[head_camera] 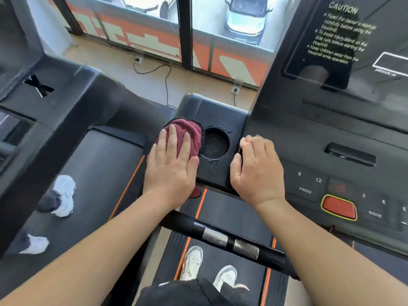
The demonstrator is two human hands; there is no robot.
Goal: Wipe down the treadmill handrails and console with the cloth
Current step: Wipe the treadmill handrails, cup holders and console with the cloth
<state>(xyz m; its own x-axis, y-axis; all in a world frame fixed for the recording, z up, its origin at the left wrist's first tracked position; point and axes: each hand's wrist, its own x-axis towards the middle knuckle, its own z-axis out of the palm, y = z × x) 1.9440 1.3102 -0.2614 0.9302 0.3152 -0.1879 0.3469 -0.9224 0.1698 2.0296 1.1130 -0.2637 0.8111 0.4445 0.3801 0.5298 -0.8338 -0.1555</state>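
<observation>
Left hand flat, fingers straight, pressing maroon cloth onto console tray, just left of wet cup holder. Right hand curled at tray edge, grip unclear. Step: wiping console. Next, likely: sweep droplets round holder, handrail after

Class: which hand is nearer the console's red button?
Right. The right hand rests up-left of the red button; the left hand presses the cloth farther left, past the cup holder.

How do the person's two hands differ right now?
The left hand lies flat, pressing the maroon cloth; the right hand has curled fingers and no cloth. The left hand sits left of the cup holder, the right hand right of it. Both rest on the treadmill console.
</observation>
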